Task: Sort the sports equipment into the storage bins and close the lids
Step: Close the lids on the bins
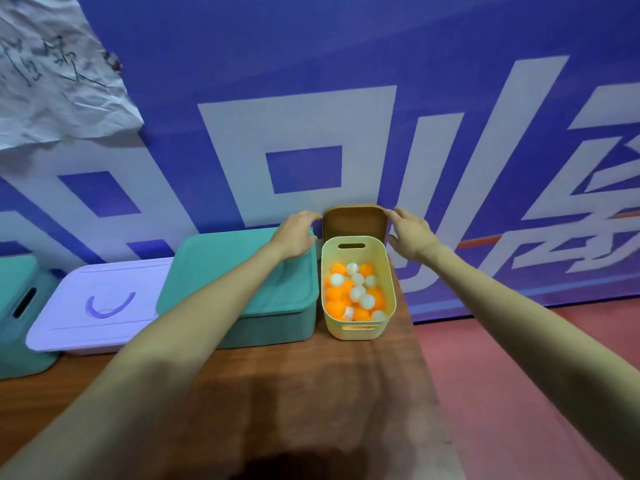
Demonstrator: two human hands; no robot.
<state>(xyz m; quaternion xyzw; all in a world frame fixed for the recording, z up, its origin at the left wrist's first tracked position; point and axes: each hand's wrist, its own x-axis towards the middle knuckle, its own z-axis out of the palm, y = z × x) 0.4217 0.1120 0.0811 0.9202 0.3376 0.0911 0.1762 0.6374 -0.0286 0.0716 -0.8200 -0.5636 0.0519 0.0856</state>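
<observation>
A small yellow bin (388,306) stands open at the right end of the wooden table, holding several orange and white table-tennis balls (356,292). Its brown lid (353,221) stands upright behind it, leaning against the blue wall. My left hand (298,233) grips the lid's left edge and my right hand (412,233) grips its right edge, fingers curled over the top corners.
Left of the yellow bin sit a green bin with its lid shut (242,289), a flat lilac lidded box (100,303) and another green bin (17,317). The table (311,393) ends just right of the yellow bin, above a red floor (536,393).
</observation>
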